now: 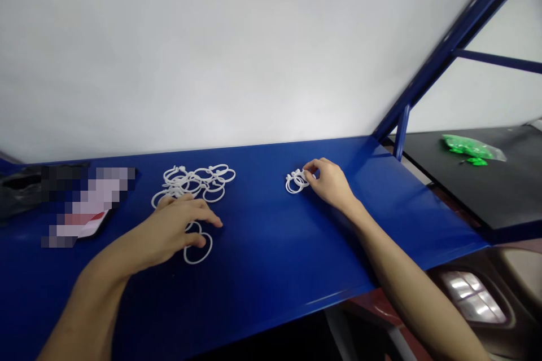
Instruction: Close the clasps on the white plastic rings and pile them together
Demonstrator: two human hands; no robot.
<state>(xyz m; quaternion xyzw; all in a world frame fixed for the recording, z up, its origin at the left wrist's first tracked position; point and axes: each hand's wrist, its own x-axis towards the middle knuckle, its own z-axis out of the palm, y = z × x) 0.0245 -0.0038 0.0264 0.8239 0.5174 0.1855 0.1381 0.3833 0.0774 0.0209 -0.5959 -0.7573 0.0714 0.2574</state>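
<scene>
Head view, sole view inspected: noted two bare hands, well apart, above a blue table.

Recorded left hand as open, palm down, with thumb and index finger clearly parted. Observed the thumb overlapping a near pair of white rings, just below the palm; cannot tell whether actually touching or gripping. Found directly beyond the same hand a larger cluster of white rings, overlapping one another, with the nearest partly covered by the knuckles.

Recorded right hand as curled, with thumb and index finger drawn close together at the edge of a small group of white rings, just left of the fingertips. Cannot tell whether clamped on a ring or merely resting against one, owing to the fingers in front.

Noted left of the left hand a flat, phone-like item, largely pixelated, and farther left a dark, crumpled item. Noted well right of the right hand a clear bag with green pieces, lying on a black table.
</scene>
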